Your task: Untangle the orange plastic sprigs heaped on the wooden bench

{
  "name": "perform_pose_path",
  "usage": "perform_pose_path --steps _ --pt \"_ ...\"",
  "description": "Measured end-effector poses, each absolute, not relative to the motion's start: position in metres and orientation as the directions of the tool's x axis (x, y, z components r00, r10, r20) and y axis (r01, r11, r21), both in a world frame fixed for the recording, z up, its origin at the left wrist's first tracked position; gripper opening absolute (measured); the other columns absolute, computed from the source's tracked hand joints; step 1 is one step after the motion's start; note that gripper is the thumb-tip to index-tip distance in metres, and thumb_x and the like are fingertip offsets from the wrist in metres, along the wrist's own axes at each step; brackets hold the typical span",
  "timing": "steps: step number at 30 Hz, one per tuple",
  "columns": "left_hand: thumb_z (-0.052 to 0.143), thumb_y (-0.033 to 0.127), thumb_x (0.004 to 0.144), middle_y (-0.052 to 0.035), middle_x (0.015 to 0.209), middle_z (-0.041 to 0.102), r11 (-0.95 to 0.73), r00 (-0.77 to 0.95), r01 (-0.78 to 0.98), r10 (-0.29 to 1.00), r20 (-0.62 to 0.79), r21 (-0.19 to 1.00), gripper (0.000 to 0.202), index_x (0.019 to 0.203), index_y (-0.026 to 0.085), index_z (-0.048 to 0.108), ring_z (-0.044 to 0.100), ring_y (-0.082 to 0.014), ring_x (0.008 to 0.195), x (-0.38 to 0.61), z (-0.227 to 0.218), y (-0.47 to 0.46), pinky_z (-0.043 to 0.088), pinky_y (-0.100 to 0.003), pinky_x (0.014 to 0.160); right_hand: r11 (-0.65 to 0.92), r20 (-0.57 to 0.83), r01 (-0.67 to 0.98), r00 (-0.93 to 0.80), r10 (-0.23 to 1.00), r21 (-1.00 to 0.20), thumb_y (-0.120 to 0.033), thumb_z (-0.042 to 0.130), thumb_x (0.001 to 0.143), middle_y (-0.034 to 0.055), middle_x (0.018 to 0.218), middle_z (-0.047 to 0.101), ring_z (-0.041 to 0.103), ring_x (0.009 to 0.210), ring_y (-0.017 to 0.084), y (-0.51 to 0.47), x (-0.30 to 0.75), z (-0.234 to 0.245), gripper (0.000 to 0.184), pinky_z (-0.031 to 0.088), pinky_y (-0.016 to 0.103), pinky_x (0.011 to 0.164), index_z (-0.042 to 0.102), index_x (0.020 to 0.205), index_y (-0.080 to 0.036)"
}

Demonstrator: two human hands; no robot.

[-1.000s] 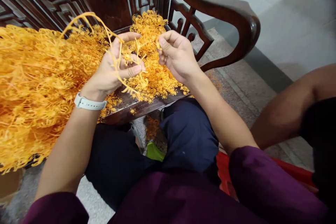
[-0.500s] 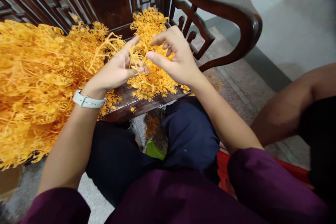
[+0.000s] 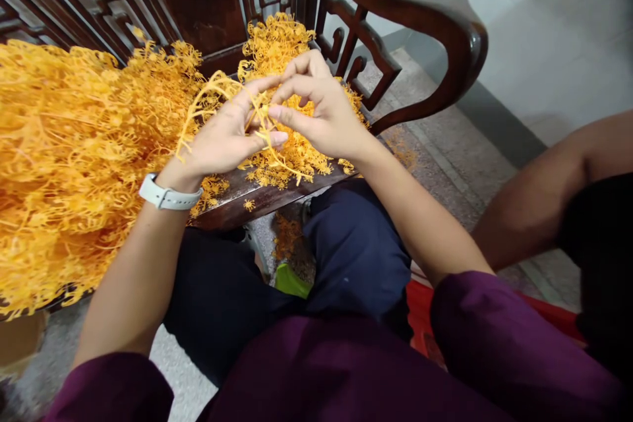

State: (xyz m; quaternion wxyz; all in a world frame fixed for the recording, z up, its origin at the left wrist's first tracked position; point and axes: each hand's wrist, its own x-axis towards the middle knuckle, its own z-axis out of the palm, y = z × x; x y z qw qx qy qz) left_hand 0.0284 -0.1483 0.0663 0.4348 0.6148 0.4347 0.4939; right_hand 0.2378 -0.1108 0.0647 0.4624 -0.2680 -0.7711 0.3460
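Note:
My left hand (image 3: 222, 135), with a pale watch strap at the wrist, holds a bare-looking orange plastic flower stem (image 3: 198, 100) between thumb and fingers. The stem arches back over the hand, and its other end hangs out past the thumb. Close against it, my right hand (image 3: 329, 112) pinches at the stem near the left fingertips; the exact piece between thumb and forefinger is too small to make out. Beneath both hands lies a heap of small orange plastic flower pieces (image 3: 279, 39). To the left rises a large pile of orange artificial flower branches (image 3: 89, 165).
The heaps rest on a dark wooden bench seat (image 3: 222, 214) with a carved back and a curved armrest (image 3: 410, 3) at right. One loose floret (image 3: 248, 205) lies by the seat edge. Another person's arm (image 3: 548, 191) is at right. Something green (image 3: 291, 282) shows between my legs.
My right hand has moved left and its fingers have closed in on the stem. The stem in my left hand has shifted, its end now reaching further down and right.

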Motion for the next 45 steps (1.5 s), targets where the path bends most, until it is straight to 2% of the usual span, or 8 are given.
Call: perform_pose_path --steps 3,8,14,22,27,35,39,45 --pt "0.106 0.032 0.067 0.0011 0.079 0.069 -0.178 0.232 0.114 0.961 0.147 0.977 0.082 0.133 0.022 0.06 0.077 -0.0269 0.087 0.026 0.073 -0.148 0.061 -0.037 0.073 0.59 0.538 -0.003 -0.415 0.734 -0.807 -0.064 0.076 0.094 0.0062 0.103 0.059 0.057 0.109 0.024 -0.104 0.239 0.061 0.043 0.053 0.044 0.105 0.066 0.087 -0.022" --pt "0.102 0.049 0.073 0.0072 0.069 0.064 -0.341 0.118 0.106 0.937 0.329 0.934 0.068 0.114 0.027 0.053 0.065 -0.0141 0.058 0.024 0.08 -0.146 0.048 -0.029 0.056 0.516 0.512 -0.112 -0.419 0.75 -0.849 -0.07 0.066 0.098 0.0021 0.092 0.056 0.052 0.088 0.019 -0.098 0.238 0.056 0.049 0.054 0.037 0.09 0.058 0.09 -0.022" --pt "0.089 0.054 0.087 -0.0009 0.075 0.07 -0.477 0.175 0.317 0.879 0.444 0.82 0.037 0.086 0.023 0.07 0.066 -0.0155 0.066 0.028 0.087 -0.153 0.05 -0.031 0.062 0.494 0.5 -0.145 -0.462 0.732 -0.857 -0.068 0.066 0.099 0.0018 0.095 0.058 0.052 0.09 0.016 -0.101 0.232 0.056 0.048 0.048 0.032 0.086 0.06 0.096 -0.02" --pt "0.083 0.045 0.092 0.0001 0.071 0.074 -0.488 0.165 0.493 0.866 0.473 0.721 0.027 0.079 0.022 0.08 0.063 -0.0158 0.064 0.028 0.091 -0.162 0.046 -0.029 0.063 0.568 0.579 -0.16 -0.401 0.71 -0.807 -0.039 0.077 0.099 0.0012 0.101 0.069 0.058 0.093 0.015 -0.106 0.23 0.062 0.023 0.045 0.033 0.089 0.071 0.109 -0.02" --pt "0.083 0.039 0.092 -0.0019 0.081 0.081 -0.499 0.16 0.522 0.854 0.495 0.692 0.016 0.087 0.024 0.087 0.072 -0.0197 0.074 0.027 0.09 -0.164 0.051 -0.031 0.07 0.496 0.555 -0.249 -0.399 0.73 -0.832 -0.037 0.084 0.093 0.0007 0.099 0.071 0.06 0.099 0.016 -0.106 0.234 0.065 0.018 0.044 0.034 0.094 0.076 0.098 -0.021" --pt "0.085 0.047 0.091 -0.0021 0.071 0.073 -0.523 0.21 0.231 0.85 0.482 0.821 0.027 0.08 0.022 0.082 0.062 -0.0155 0.064 0.033 0.09 -0.158 0.05 -0.03 0.063 -0.142 0.307 -0.554 -0.636 0.708 -0.82 -0.04 0.093 0.082 -0.0002 0.092 0.06 0.056 0.086 0.014 -0.117 0.226 0.071 0.036 0.051 0.03 0.081 0.065 0.093 -0.02" --pt "0.089 0.055 0.087 -0.0016 0.068 0.066 -0.516 0.23 -0.011 0.832 0.505 0.856 0.036 0.074 0.023 0.077 0.056 -0.0135 0.059 0.032 0.087 -0.153 0.047 -0.029 0.056 -0.164 0.323 -0.562 -0.663 0.675 -0.811 -0.044 0.087 0.086 0.0017 0.097 0.058 0.058 0.088 0.016 -0.121 0.227 0.079 0.039 0.055 0.033 0.079 0.056 0.092 -0.022" --pt "0.093 0.052 0.083 -0.0002 0.074 0.064 -0.428 0.042 -0.141 0.898 0.437 0.893 0.036 0.078 0.022 0.074 0.055 -0.0092 0.06 0.014 0.086 -0.145 0.046 -0.024 0.056 -0.02 0.256 -0.459 -0.53 0.808 -0.888 -0.056 0.083 0.086 0.0039 0.112 0.067 0.068 0.108 0.023 -0.119 0.244 0.086 0.044 0.062 0.039 0.086 0.053 0.098 -0.027"
